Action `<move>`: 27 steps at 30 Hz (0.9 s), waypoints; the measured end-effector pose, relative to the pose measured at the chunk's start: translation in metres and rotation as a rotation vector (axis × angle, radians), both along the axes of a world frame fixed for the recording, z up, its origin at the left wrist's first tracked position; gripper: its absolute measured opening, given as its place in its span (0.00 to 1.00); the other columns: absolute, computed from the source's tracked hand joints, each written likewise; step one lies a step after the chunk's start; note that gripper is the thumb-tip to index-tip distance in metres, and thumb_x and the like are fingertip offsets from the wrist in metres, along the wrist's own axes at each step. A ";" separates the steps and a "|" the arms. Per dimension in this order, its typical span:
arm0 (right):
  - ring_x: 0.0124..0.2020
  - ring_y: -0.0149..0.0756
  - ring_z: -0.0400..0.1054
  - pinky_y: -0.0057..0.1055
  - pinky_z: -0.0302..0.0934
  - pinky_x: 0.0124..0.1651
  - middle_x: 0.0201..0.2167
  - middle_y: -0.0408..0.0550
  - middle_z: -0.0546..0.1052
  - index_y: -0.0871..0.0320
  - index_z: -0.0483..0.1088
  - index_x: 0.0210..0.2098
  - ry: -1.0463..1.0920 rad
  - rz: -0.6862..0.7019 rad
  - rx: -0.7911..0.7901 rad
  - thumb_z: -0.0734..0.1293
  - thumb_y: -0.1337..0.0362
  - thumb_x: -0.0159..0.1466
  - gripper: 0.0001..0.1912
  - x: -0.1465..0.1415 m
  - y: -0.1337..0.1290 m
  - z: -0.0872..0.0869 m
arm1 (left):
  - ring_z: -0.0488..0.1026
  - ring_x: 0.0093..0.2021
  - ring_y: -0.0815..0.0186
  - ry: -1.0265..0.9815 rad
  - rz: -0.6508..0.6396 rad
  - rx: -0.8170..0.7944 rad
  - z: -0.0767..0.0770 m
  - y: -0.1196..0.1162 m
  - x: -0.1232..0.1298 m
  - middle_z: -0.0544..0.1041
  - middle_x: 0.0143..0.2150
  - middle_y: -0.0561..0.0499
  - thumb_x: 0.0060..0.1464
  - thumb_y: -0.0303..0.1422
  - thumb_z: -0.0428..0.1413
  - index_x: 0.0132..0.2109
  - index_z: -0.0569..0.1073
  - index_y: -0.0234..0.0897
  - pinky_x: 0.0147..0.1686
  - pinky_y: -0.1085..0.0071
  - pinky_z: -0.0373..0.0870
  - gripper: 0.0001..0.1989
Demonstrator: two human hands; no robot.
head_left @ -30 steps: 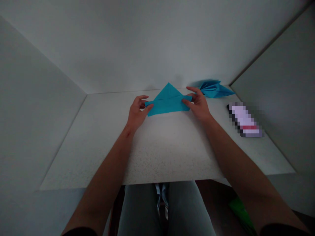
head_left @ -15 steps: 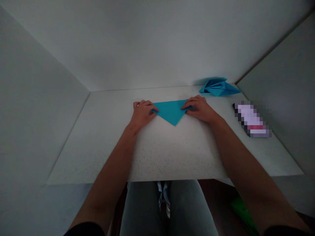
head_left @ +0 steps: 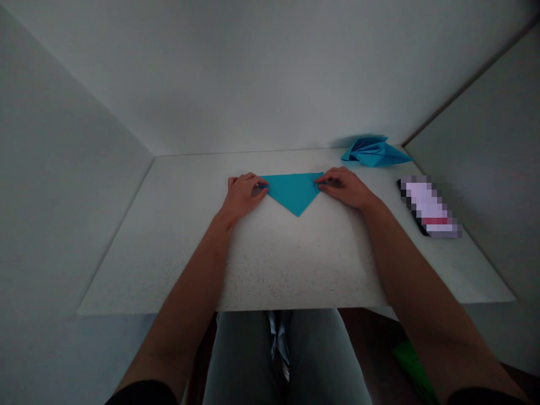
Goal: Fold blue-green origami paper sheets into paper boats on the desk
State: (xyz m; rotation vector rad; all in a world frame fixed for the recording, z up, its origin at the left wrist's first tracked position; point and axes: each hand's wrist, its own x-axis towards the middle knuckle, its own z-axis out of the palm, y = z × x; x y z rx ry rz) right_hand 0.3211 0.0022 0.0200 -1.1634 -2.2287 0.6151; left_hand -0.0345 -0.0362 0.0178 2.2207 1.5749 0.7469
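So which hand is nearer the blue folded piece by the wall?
Right. The right hand lies in front and left of the blue folded piece; the left hand is farther left.

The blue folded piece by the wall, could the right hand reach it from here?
Probably yes: the blue folded piece lies just beyond the right hand, with nothing seen between them, though that hand pinches the blue sheet.

Our tally at one white table (head_left: 287, 253).
We count one folded blue sheet (head_left: 294, 191) and one pleated blue paper shape (head_left: 373, 153), so two blue papers; one left hand (head_left: 243, 195) and one right hand (head_left: 345, 188), two in all; two dark sleeves (head_left: 143, 392), two trouser legs (head_left: 242, 360), one phone (head_left: 429, 207), one green object (head_left: 413, 365) we cannot identify.
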 end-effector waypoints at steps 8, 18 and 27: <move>0.62 0.67 0.65 0.66 0.57 0.64 0.60 0.62 0.73 0.50 0.78 0.61 -0.174 -0.207 0.109 0.71 0.40 0.66 0.32 0.002 0.004 -0.018 | 0.66 0.63 0.42 0.010 0.179 0.054 -0.011 -0.002 0.004 0.73 0.62 0.39 0.56 0.45 0.66 0.60 0.77 0.45 0.65 0.45 0.57 0.26; 0.61 0.66 0.66 0.65 0.57 0.63 0.58 0.58 0.74 0.48 0.79 0.52 -0.163 -0.181 0.055 0.73 0.35 0.62 0.29 0.003 0.000 -0.014 | 0.65 0.62 0.42 0.021 0.139 -0.020 -0.006 -0.003 0.000 0.73 0.60 0.40 0.50 0.49 0.71 0.54 0.78 0.45 0.63 0.44 0.58 0.28; 0.51 0.56 0.72 0.56 0.64 0.56 0.45 0.53 0.79 0.51 0.77 0.42 -0.036 -0.165 -0.019 0.76 0.40 0.61 0.23 0.001 0.001 -0.013 | 0.71 0.57 0.46 -0.086 0.117 -0.047 -0.004 -0.001 0.001 0.79 0.53 0.43 0.50 0.43 0.72 0.43 0.79 0.43 0.62 0.45 0.61 0.17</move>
